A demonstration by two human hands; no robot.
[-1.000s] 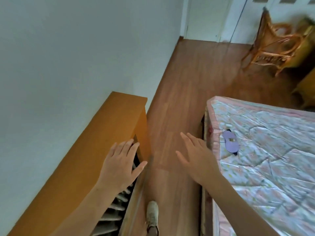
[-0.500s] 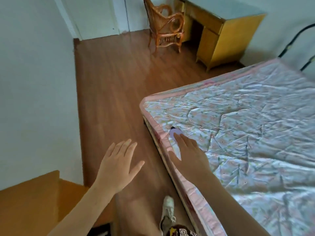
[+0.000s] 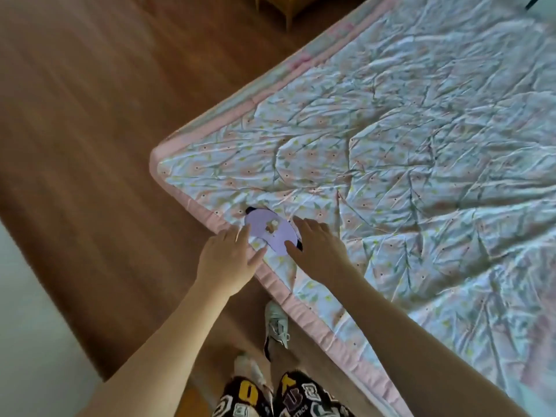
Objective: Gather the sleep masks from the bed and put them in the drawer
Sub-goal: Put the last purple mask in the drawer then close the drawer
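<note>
A lilac sleep mask [image 3: 272, 233] with a small pale figure on it and a black strap lies flat on the bed [image 3: 421, 164], close to its near left edge. My left hand [image 3: 227, 260] hovers over the pink border just left of the mask, fingers spread, fingertips at the mask's left rim. My right hand [image 3: 319, 248] rests on the quilt at the mask's right end, thumb and fingers touching its edge and covering part of it. Neither hand has lifted the mask. The drawer is out of view.
The bed carries a crumpled floral quilt with a pink border [image 3: 301, 305]. Brown wooden floor [image 3: 90, 145] runs along the left. My shoes [image 3: 275, 323] stand right beside the bed edge. A yellow wooden furniture leg [image 3: 285, 10] shows at the top.
The view swung from the wooden cabinet to the bed. Both hands moved forward and down onto the bed edge, closing in on either side of the lilac mask.
</note>
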